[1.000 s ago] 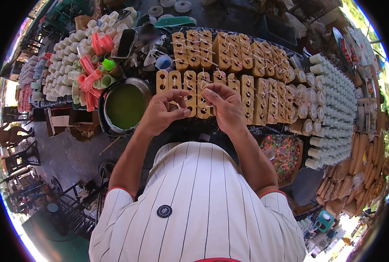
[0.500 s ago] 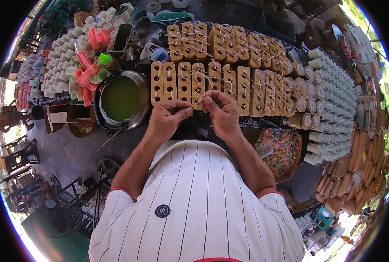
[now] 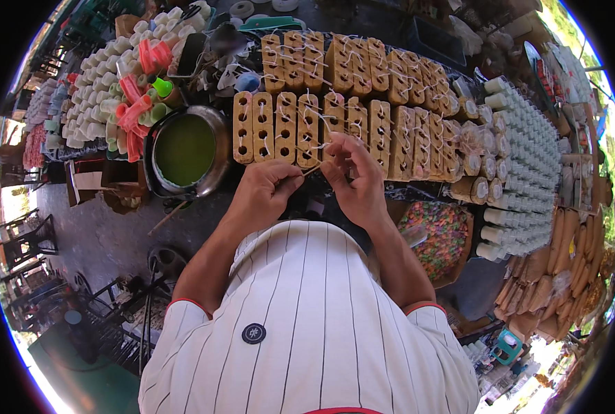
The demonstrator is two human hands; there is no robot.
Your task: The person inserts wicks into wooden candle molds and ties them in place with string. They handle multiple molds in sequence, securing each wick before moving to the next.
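My left hand [image 3: 273, 185] is closed, thumb and forefinger pinching a thin pale stick [image 3: 311, 170] that points toward my right hand. My right hand [image 3: 354, 181] is curled just beside it, with a thin white string [image 3: 327, 131] at its fingertips; exactly how the fingers hold it is partly hidden. Just beyond both hands stand tan upright blocks [image 3: 286, 129] with round holes, in two rows. White strings cross the tops of many of them.
A metal pot [image 3: 222, 138] of green liquid [image 3: 183, 148] stands left of the blocks. Pale cups [image 3: 100, 103] and pink plastic pieces [image 3: 133, 110] crowd the far left. At right are a box of colorful bits [image 3: 435, 238], rows of white cylinders [image 3: 528, 165] and brown paper-like rolls [image 3: 563, 248].
My right hand has moved slightly right and its fingers have lifted and loosened. My left hand has lowered slightly, and the stick between the hands shows more clearly.
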